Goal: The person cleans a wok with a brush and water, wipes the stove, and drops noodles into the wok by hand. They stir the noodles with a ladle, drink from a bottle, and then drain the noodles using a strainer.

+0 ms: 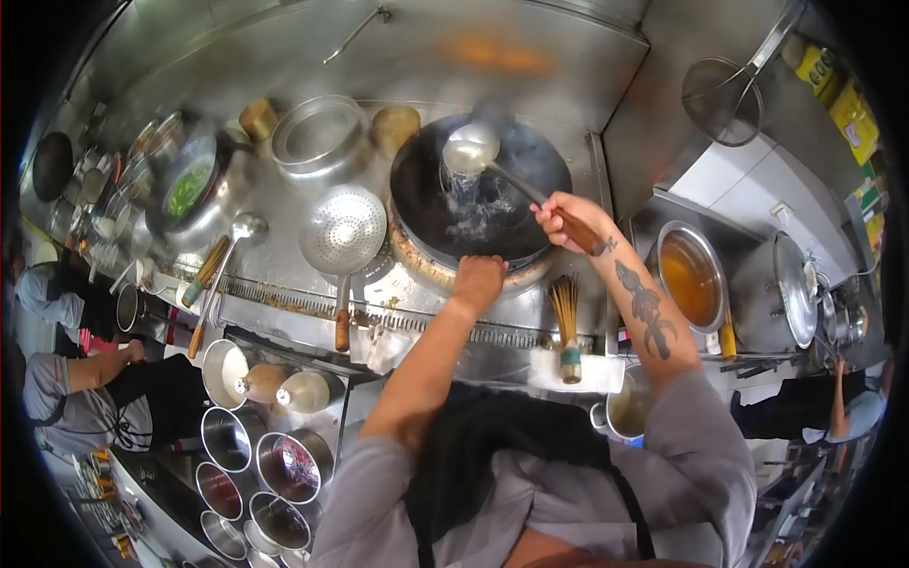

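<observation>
My right hand [574, 223] is wrapped round the wooden handle of a ladle [471, 151], whose metal bowl is over the far part of a black wok [417, 170]. Clear liquid appears to fall from the bowl, and some wet, bubbly liquid lies in the wok. At the near rim my left hand [481, 282] is closed on the wok's edge; its fingertips are partly hidden. A round skimmer with holes [343, 227] rests left of the wok. A bamboo wok brush [566, 331] lies just right of my left forearm.
A pot of amber liquid [691, 275] and a lidded pot [776, 289] stand at right. Another ladle [248, 227] and a second brush [205, 270] lie left. Several seasoning containers [227, 440] are below left. A strainer [722, 99] hangs above right. Other people [95, 398] stand at both sides.
</observation>
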Tool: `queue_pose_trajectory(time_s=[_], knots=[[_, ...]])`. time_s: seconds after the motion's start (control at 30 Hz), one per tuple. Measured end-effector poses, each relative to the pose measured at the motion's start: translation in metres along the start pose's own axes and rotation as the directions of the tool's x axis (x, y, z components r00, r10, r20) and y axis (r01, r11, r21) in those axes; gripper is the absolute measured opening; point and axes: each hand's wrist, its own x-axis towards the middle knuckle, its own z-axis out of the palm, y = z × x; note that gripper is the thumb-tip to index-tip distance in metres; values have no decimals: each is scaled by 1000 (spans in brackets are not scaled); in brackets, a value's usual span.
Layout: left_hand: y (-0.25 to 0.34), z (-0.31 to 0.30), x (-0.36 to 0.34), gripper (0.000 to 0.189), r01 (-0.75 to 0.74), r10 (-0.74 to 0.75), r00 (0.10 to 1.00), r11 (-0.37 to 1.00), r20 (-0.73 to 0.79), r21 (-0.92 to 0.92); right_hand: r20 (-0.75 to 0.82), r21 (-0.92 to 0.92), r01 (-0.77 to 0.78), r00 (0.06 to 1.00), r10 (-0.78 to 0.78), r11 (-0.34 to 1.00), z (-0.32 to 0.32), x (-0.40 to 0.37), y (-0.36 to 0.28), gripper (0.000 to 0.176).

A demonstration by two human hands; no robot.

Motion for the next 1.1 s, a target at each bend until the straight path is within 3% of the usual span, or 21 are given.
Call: queue_pose_trajectory(time_s=[0.03,0.07,0.13,0.2,0.27,0.3,0.33,0.4,0.47,0.53,0.6,0.63,0.67,0.73,0.8,0.83,0.87,0.97,1.03,1.07,1.1], knots=[[3,-3,0,26,-4,4,1000,1000,-3,10,-131,-109,72,988,-86,991,4,-14,3,16],[6,-5,-4,26,-4,4,1000,1000,3,18,-128,-104,70,988,-84,992,1,-20,8,16],[8,-6,-5,27,-9,9,1000,1000,-7,19,-212,-643,197,882,-420,740,-7,-30,17,11],[8,-6,-5,27,-16,17,1000,1000,-26,20,-169,-695,262,846,-506,669,-16,-44,33,22],[6,-4,-6,27,-34,35,998,999,-57,17,-93,-713,479,659,-746,512,-11,-71,52,41],[6,-4,-5,27,-34,35,998,999,-55,18,-83,-684,526,633,-770,506,-26,-73,65,54],[7,-5,-6,27,-38,39,998,999,-58,18,-86,-683,526,632,-770,507,-35,-78,79,54],[8,-5,-6,27,-44,45,997,999,-62,17,-148,-744,516,494,-857,426,-51,-90,107,55],[7,-7,-5,29,-35,36,999,999,-28,29,-205,-810,423,442,-873,405,-90,-94,144,56],[6,-9,-3,26,-25,25,1000,1000,-6,-12,-306,-752,406,481,-821,518,-117,-101,183,57],[8,-17,-6,24,-11,13,1000,998,21,-57,-261,-904,209,423,-868,374,-156,-99,222,59],[14,-30,-12,22,-50,33,994,986,-105,-161,-262,-904,207,424,-867,374,-155,-104,236,59],[20,-43,-18,24,-103,41,972,960,-231,-259,-370,-872,135,447,-815,470,-153,-107,249,59],[25,-65,-42,33,-212,86,951,881,-298,-422,-484,-823,51,460,-745,566,-153,-112,272,60],[27,-88,-84,33,-74,9,995,748,-101,-660,-568,-822,-326,431,-701,467,-158,-112,293,59],[17,-87,-109,33,112,-34,993,632,117,-767,-476,-880,-217,399,-784,423,-164,-108,307,57],[6,-86,-134,33,309,-41,942,495,334,-812,-488,-873,-229,397,-778,431,-170,-104,318,57],[-32,-41,-214,30,478,-119,876,347,468,-807,-527,-850,-243,388,-756,467,-168,-100,336,57],[-62,5,-260,31,643,-265,741,16,617,-766,-511,-859,-289,404,-759,424,-169,-98,343,57],[-77,26,-274,31,650,-261,734,1,627,-760,-476,-875,-314,427,-769,367,-174,-97,345,57],[-89,46,-289,38,758,-382,529,-190,758,-624,-386,-913,-304,429,-816,272,-191,-96,356,59]])
